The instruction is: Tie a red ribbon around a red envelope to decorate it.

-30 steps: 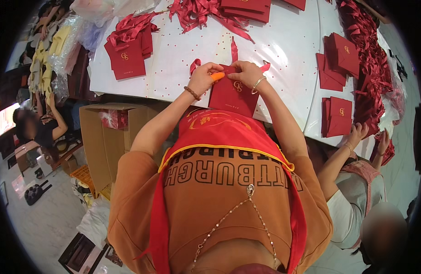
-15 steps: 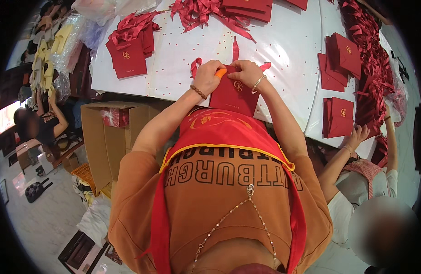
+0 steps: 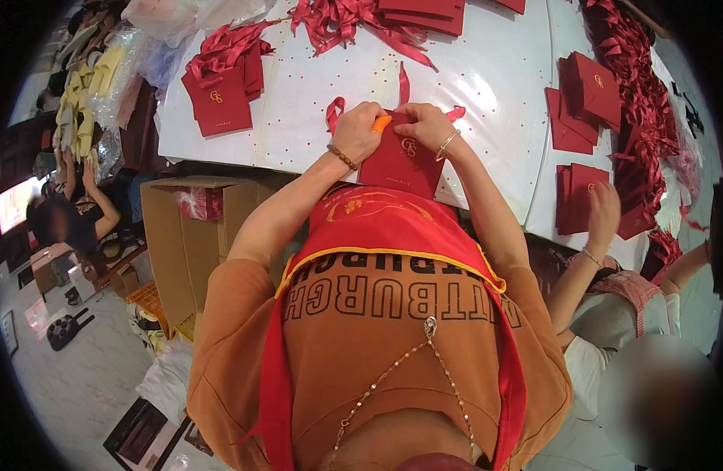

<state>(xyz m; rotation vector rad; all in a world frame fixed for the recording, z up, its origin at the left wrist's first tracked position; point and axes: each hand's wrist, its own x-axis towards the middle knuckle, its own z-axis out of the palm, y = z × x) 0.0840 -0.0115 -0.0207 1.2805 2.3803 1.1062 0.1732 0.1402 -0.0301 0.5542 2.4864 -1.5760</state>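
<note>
A small red paper bag with a gold emblem lies flat at the table's near edge, right in front of me. My left hand is closed on its upper left edge; an orange cover wraps the thumb tip. With bent fingers, my right hand pinches the top edge close by. Red ribbon shows around the bag: one loop beside my left hand, a strand beyond the top edge, and a short end past my right hand. My fingers hide where the ribbon meets the paper.
The white table carries a red bag stack with ribbons at left, a ribbon heap at the back, and more red bags at right. A co-worker's raised hand is beside them. An open cardboard box stands at left.
My hands and the bag stay nearly where they were. The co-worker's hand at right has lifted off the red bags, and their other arm has swung outward to the right.
</note>
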